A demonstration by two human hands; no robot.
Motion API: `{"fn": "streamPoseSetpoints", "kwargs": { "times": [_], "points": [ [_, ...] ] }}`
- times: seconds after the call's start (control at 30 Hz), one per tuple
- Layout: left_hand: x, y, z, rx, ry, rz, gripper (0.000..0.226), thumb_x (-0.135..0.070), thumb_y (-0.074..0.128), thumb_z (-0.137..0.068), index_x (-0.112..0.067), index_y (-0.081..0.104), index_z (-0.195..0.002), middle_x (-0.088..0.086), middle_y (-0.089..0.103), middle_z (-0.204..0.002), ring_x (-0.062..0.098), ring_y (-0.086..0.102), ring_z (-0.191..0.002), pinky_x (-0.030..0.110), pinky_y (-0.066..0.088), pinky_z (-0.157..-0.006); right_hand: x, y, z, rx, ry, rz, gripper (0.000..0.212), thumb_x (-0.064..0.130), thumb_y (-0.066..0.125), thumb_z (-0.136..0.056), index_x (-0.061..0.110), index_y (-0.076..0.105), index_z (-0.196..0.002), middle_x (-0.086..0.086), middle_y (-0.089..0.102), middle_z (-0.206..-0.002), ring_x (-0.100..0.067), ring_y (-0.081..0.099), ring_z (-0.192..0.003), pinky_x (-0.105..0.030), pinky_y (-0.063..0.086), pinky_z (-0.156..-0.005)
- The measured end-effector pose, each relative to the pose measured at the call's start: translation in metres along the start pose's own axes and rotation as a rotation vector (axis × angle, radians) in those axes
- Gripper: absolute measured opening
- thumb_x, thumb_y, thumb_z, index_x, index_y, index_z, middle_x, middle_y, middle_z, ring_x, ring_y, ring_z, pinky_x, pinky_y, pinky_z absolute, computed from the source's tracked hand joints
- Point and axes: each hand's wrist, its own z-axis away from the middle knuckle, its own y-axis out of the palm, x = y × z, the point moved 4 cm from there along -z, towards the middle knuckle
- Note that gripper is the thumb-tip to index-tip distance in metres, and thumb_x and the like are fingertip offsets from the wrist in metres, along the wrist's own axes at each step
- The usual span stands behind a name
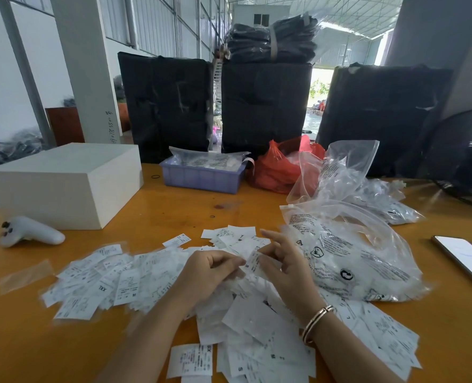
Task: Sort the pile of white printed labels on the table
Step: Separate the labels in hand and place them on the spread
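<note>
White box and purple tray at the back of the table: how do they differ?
The white box is larger, closed and plain-sided; the purple tray is smaller, open-topped and ribbed. The box stands far left; the tray sits centre, holding printed clear bags. Both rest on the orange table.

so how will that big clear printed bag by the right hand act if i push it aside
The clear printed bag looks thin and crumpled, so it would probably buckle instead of sliding whole. It seems puffed with little inside, so likely light. Its edge rests on the labels, so pushing it may drag some along.
</note>
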Motion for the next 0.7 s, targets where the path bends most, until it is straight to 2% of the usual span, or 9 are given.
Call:
{"fn": "streamPoseSetpoints", "kwargs": {
  "times": [0.13,0.2,0.33,0.43,0.47,0.53,0.63,0.7],
  "points": [
    [0.003,0.0,-0.001,0.018,0.009,-0.044,0.006,-0.035,0.068,-0.08,-0.032,0.072,-0.083,-0.015,0.073,-0.077,0.001,0.067,-0.075,0.009,0.048,-0.065,0.005,0.007,0.003,0.097,-0.029,0.112,0.062,-0.01,0.052,-0.085,0.04,0.044,-0.121,0.01,0.059,-0.092,0.0,0.052,-0.073,-0.01,0.043,-0.068],
    [0.004,0.001,-0.002,0.032,0.007,-0.055,0.006,-0.026,0.07,-0.082,-0.032,0.071,-0.085,-0.019,0.073,-0.078,-0.001,0.067,-0.076,0.009,0.048,-0.065,0.005,0.009,0.004,0.15,-0.038,0.137,0.073,-0.013,0.047,-0.081,0.042,0.035,-0.127,0.01,0.053,-0.103,-0.004,0.049,-0.075,-0.012,0.044,-0.07],
    [0.003,0.006,0.002,0.086,-0.011,-0.016,0.014,-0.035,0.069,-0.077,-0.028,0.073,-0.088,-0.014,0.074,-0.081,0.001,0.068,-0.077,0.011,0.049,-0.064,0.004,0.015,0.005,0.188,-0.089,0.142,0.08,-0.014,0.045,-0.08,0.036,0.023,-0.139,0.008,0.046,-0.111,-0.012,0.047,-0.071,-0.024,0.049,-0.071],
    [0.002,0.003,0.001,0.014,-0.002,-0.057,0.001,-0.029,0.071,-0.081,-0.03,0.071,-0.082,-0.017,0.072,-0.075,-0.001,0.067,-0.072,0.009,0.047,-0.06,0.0,0.012,0.003,0.08,0.015,-0.039,0.075,-0.011,0.051,-0.086,0.038,0.027,-0.137,0.003,0.052,-0.107,-0.008,0.045,-0.066,-0.023,0.048,-0.066],
    [0.002,0.001,0.0,-0.02,0.01,-0.054,0.005,-0.026,0.071,-0.082,-0.031,0.071,-0.079,-0.018,0.072,-0.073,-0.002,0.066,-0.069,0.008,0.046,-0.058,-0.003,0.01,0.002,0.042,0.088,-0.161,0.073,-0.01,0.054,-0.086,0.038,0.031,-0.135,0.001,0.055,-0.104,-0.009,0.047,-0.068,-0.024,0.049,-0.067],
    [0.001,-0.002,-0.001,-0.069,0.029,-0.021,0.008,-0.023,0.073,-0.082,-0.03,0.071,-0.079,-0.017,0.072,-0.072,-0.003,0.066,-0.067,0.007,0.046,-0.057,-0.012,0.009,0.001,0.012,0.234,-0.341,0.059,-0.007,0.061,-0.084,0.031,0.047,-0.127,0.0,0.06,-0.089,-0.012,0.052,-0.072,-0.026,0.051,-0.071],
    [0.0,-0.004,-0.001,-0.1,0.031,0.031,0.005,-0.022,0.072,-0.083,-0.027,0.071,-0.08,-0.012,0.073,-0.073,0.002,0.067,-0.07,0.01,0.048,-0.06,-0.015,0.008,-0.001,0.007,0.336,-0.348,0.024,-0.002,0.064,-0.084,0.02,0.072,-0.087,0.002,0.063,-0.069,-0.013,0.057,-0.068,-0.02,0.05,-0.065],
    [0.0,-0.004,-0.001,-0.099,0.035,0.059,0.006,-0.021,0.068,-0.086,-0.024,0.071,-0.082,-0.009,0.074,-0.075,0.004,0.068,-0.072,0.012,0.049,-0.061,-0.018,0.003,-0.001,-0.084,0.383,-0.451,0.025,-0.003,0.063,-0.083,0.017,0.073,-0.072,-0.001,0.066,-0.067,-0.014,0.058,-0.063,-0.02,0.05,-0.06]
  ]
}}
